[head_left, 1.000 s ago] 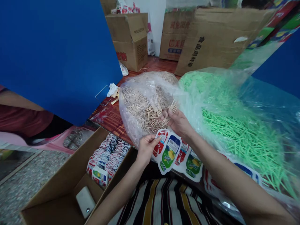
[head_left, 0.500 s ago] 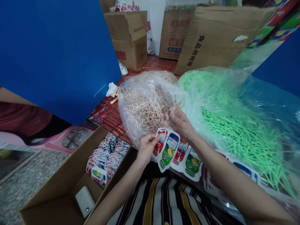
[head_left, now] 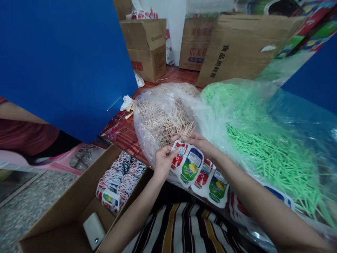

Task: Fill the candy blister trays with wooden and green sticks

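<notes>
My left hand (head_left: 163, 162) pinches the left edge of a flat printed packet (head_left: 191, 168) shaped like two joined bottles, one red and one green with a lemon. In my right hand (head_left: 204, 144) is a small bundle of thin beige sticks (head_left: 187, 130), held at the packet's upper edge. Whether the stick ends go inside the packet or lie behind it, I cannot tell. Just beyond my hands a clear plastic bag (head_left: 140, 135) lies open, full of similar beige sticks. Another double packet (head_left: 217, 188) lies under my right forearm at the table edge.
Bright green sticks (head_left: 265, 158) fill a large clear bag on the right. At lower left, a cardboard box (head_left: 52, 225) holds rows of packets (head_left: 116, 181) and a white device (head_left: 94, 230). Cartons (head_left: 143, 49) stand at the back. A person's sleeve (head_left: 28, 135) shows beside a blue panel (head_left: 65, 63).
My right hand has brought the stick bundle down and left, from above the bag to the packet's top edge. My left hand still holds the packet, now turned slightly.
</notes>
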The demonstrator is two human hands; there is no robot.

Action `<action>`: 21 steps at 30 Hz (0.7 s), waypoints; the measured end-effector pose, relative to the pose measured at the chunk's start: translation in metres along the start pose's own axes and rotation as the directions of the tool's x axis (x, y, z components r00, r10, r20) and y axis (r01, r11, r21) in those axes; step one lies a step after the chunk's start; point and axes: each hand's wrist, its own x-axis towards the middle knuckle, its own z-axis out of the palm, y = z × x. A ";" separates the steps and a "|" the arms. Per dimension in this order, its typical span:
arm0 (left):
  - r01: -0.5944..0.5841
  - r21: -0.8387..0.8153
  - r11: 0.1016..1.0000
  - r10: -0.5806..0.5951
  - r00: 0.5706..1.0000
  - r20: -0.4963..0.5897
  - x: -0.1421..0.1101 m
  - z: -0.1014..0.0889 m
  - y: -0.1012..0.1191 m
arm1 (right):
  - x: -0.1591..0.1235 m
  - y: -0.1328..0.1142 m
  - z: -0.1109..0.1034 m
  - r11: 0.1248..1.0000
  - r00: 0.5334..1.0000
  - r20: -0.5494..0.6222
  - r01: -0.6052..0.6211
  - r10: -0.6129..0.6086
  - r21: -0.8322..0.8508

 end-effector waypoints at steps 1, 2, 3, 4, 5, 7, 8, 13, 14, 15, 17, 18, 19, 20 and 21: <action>0.002 0.005 1.000 -0.002 1.000 -0.001 0.002 -0.001 0.000 | 0.002 -0.001 -0.001 1.000 1.000 -0.001 -0.010 0.010 0.004; 0.004 0.010 1.000 -0.004 1.000 -0.003 0.003 -0.001 0.000 | 0.003 -0.001 -0.001 1.000 1.000 -0.005 -0.020 0.020 0.008; 0.006 0.014 1.000 -0.006 1.000 -0.007 0.004 -0.001 0.000 | 0.005 -0.001 -0.002 1.000 1.000 -0.014 -0.024 0.024 0.013; 0.009 0.016 1.000 -0.009 1.000 -0.010 0.005 -0.001 0.000 | 0.006 -0.001 -0.003 1.000 0.999 -0.030 -0.015 0.016 0.025; 0.013 0.015 1.000 -0.013 1.000 -0.008 0.005 -0.001 0.000 | 0.008 -0.001 -0.004 0.999 0.999 -0.050 0.008 -0.005 0.042; 0.015 0.014 1.000 -0.015 1.000 0.001 0.005 0.000 0.001 | 0.008 0.001 -0.005 0.996 0.996 -0.072 0.057 -0.052 0.073; 0.015 0.015 1.000 -0.015 1.000 0.007 0.005 0.000 0.001 | 0.008 0.002 -0.005 0.994 0.995 -0.070 0.073 -0.068 0.076; 0.023 0.027 0.999 -0.023 1.000 0.001 0.005 -0.001 0.002 | 0.010 0.008 -0.001 0.992 0.993 -0.064 0.102 -0.097 0.079; 0.030 0.027 0.999 -0.030 1.000 -0.002 0.005 -0.001 0.001 | 0.011 0.008 -0.001 0.990 0.991 -0.087 0.107 -0.099 0.092; 0.038 0.026 0.999 -0.038 0.999 -0.003 0.006 -0.001 0.001 | 0.013 0.008 -0.001 0.989 0.989 -0.115 0.108 -0.096 0.102; 0.053 0.024 0.998 -0.053 0.999 0.002 0.008 0.000 -0.001 | 0.016 0.005 -0.001 0.988 0.980 -0.176 0.111 -0.092 0.103; 0.056 0.024 0.998 -0.056 0.998 0.006 0.009 0.000 -0.001 | 0.018 0.003 -0.001 0.990 0.976 -0.199 0.109 -0.089 0.092; 0.057 0.024 0.998 -0.057 0.998 0.010 0.009 0.001 -0.002 | 0.018 0.002 -0.001 0.993 0.974 -0.212 0.102 -0.086 0.064; 0.056 0.026 0.998 -0.056 0.998 0.013 0.010 0.001 -0.002 | 0.019 0.001 -0.002 0.996 0.975 -0.209 0.086 -0.080 0.019; 0.052 0.027 0.998 -0.053 0.998 0.016 0.010 0.002 -0.002 | 0.019 0.000 -0.002 0.997 0.977 -0.199 0.069 -0.075 -0.041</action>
